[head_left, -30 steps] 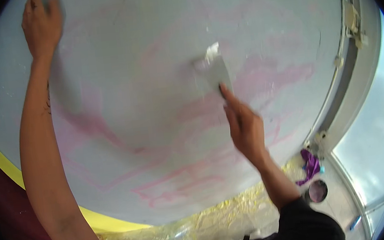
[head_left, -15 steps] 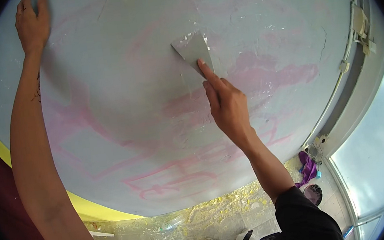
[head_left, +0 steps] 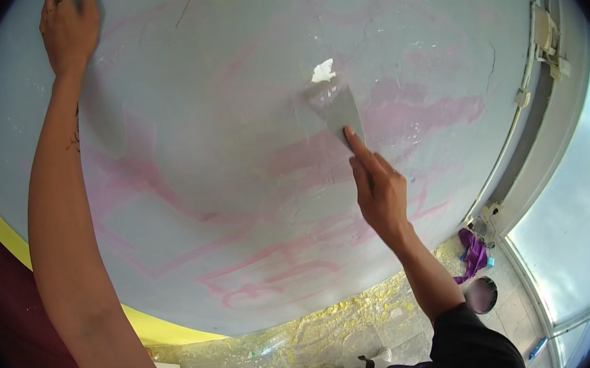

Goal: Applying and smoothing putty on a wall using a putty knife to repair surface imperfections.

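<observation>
In my right hand (head_left: 382,193) is a wide putty knife (head_left: 336,108), my index finger stretched along its metal blade. White flecks cling to the blade's broad end, which lies at or close to the grey-blue wall (head_left: 181,124); contact is hard to tell. Just above that edge is a bare white patch (head_left: 323,71) with ragged sides. My left hand (head_left: 71,35) lies against the wall at the upper left, thumb apart from the fingers, whose tips run out of the picture. Faded pink marks (head_left: 403,119) and thin cracks cross the wall.
Yellow scrapings (head_left: 352,314) litter the floor along the wall's foot. At the lower right are a purple cloth (head_left: 472,251) and a dark round bucket (head_left: 481,295). Pipes or cables (head_left: 512,132) run down beside a window (head_left: 573,226) on the right.
My right hand and the putty knife have moved down and to the right. A white patch now shows above the blade. My left hand stays on the wall; the whole view has shifted slightly.
</observation>
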A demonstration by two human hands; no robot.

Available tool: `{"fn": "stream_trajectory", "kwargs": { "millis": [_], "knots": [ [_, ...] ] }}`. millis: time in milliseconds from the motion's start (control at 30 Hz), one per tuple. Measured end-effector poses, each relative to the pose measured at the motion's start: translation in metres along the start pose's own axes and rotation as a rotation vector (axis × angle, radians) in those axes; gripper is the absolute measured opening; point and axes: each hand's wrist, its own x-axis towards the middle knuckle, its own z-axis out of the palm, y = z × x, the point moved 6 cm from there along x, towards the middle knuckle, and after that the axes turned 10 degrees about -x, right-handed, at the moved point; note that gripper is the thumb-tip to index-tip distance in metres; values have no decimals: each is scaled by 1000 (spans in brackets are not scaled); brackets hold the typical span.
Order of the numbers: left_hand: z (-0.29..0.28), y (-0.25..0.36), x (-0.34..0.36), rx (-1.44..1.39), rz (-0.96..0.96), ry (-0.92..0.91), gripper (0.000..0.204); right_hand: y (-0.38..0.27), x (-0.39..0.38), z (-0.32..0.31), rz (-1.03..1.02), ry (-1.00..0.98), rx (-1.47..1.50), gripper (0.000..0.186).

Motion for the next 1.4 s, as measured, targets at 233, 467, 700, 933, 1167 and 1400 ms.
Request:
{"fn": "stream_trajectory", "kwargs": {
  "millis": [233,467,700,933,1167,1400],
  "knots": [
    [5,4,9,14,17,27,31,-30,67,-1,-50,48,-44,54],
    [5,3,1,-1,-52,-56,35,-11,12,16,-2,12,33,51],
    [-1,-1,6,17,-35,-48,35,3,-4,24,25,6,75,52],
    [5,1,4,-21,-17,-16,33,-22,56,20,-57,84,20,52],
    [5,2,3,-7,-43,-5,33,0,3,39,-28,79,51,53],
    [2,-5,-1,-11,-32,-39,34,-7,1,36,-29,51,34,53]
  ]
}}
